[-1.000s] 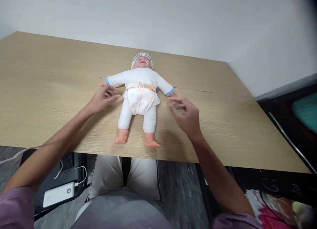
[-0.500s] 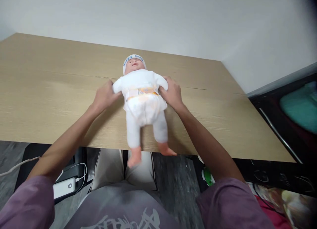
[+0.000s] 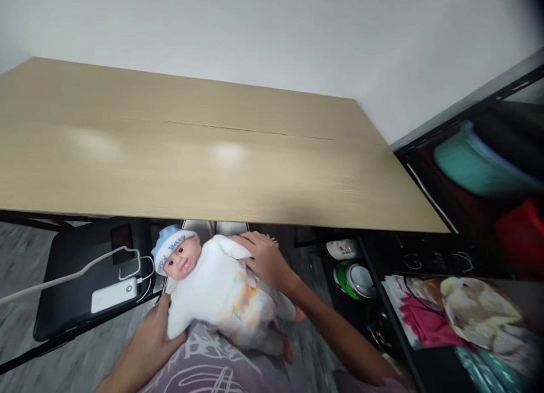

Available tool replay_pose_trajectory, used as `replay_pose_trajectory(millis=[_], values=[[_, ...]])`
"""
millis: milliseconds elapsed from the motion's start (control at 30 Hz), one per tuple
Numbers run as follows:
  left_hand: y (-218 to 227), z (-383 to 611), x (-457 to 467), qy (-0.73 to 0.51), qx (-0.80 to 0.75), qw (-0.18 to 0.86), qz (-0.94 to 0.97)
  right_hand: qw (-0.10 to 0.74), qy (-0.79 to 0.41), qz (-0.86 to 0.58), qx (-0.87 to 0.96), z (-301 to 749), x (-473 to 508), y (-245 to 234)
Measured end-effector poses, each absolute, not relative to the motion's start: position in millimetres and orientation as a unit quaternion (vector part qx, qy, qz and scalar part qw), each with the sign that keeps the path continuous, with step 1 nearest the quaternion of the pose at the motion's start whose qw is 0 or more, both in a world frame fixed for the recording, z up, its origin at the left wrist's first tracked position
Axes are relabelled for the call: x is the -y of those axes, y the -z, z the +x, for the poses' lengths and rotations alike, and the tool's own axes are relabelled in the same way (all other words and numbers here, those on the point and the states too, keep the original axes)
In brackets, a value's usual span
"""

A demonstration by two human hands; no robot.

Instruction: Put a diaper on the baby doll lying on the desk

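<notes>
A baby doll [image 3: 212, 291] in a white suit, a printed diaper and a blue-and-white cap lies tilted over my lap, below the table's front edge, its head toward the left. My left hand [image 3: 155, 336] grips the doll's near side from underneath. My right hand [image 3: 263, 260] lies over its far shoulder and chest, fingers curled around it. The doll's feet point to the right, partly hidden behind my right forearm.
The wooden table [image 3: 204, 155] fills the upper half of the view. A white power bank [image 3: 114, 295] with a cable lies on a black surface at lower left. Shelves on the right hold a green-and-white object [image 3: 355, 280], coloured bags and a teal item [image 3: 471, 163].
The doll lay flat on the table; both hands took it by the sides, lifted it off and brought it down to my lap. The view has tipped downward.
</notes>
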State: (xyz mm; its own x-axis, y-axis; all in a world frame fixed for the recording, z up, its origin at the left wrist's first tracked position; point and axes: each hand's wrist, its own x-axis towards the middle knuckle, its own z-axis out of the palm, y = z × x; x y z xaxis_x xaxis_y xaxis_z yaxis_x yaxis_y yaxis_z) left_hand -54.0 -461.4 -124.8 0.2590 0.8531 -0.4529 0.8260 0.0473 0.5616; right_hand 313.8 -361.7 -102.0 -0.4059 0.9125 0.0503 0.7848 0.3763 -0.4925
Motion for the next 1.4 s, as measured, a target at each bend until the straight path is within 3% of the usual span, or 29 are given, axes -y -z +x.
replay_pose_trajectory(millis=[133, 233, 333, 433, 567, 733, 933, 1100, 1200, 1300, 1400], values=[[121.7, -56.3, 451.4, 0.02, -0.59, 0.415, 0.693, 0.134, -0.317, -0.531, 0.775, 303.7, 349.0, 152.1], [103.7, -52.9, 444.7, 0.023, -0.581, 0.267, 0.769, 0.209, -0.374, -0.534, 0.728, 318.8, 353.3, 165.0], [82.2, -37.8, 431.1, -0.064, -0.538, 0.151, 0.827, 0.27, -0.415, -0.524, 0.693, 335.1, 373.9, 158.4], [76.1, -7.4, 403.7, -0.133, -0.434, 0.218, 0.864, 0.271, -0.451, -0.53, 0.665, 337.9, 393.5, 147.9], [96.6, 32.6, 371.0, -0.124, -0.281, 0.337, 0.89, 0.28, -0.437, -0.546, 0.658, 327.7, 403.9, 150.9], [114.2, 48.5, 365.6, -0.112, -0.233, 0.336, 0.906, 0.32, -0.407, -0.555, 0.651, 336.6, 401.5, 179.2], [90.4, 44.0, 370.6, -0.112, -0.225, 0.385, 0.888, 0.359, -0.305, -0.588, 0.657, 343.8, 392.6, 178.9], [57.6, 15.0, 380.4, -0.009, -0.133, 0.51, 0.85, 0.272, -0.374, -0.437, 0.771, 313.8, 408.5, 128.2], [57.4, 12.1, 383.7, 0.01, -0.136, 0.521, 0.843, 0.215, -0.388, -0.469, 0.763, 325.9, 430.8, 110.2], [73.1, 47.5, 377.2, -0.015, -0.177, 0.467, 0.866, 0.155, -0.463, -0.56, 0.67, 358.4, 454.5, 106.4], [97.1, 118.8, 362.6, 0.012, -0.204, 0.332, 0.921, 0.095, -0.542, -0.6, 0.58, 374.9, 470.5, 109.7]])
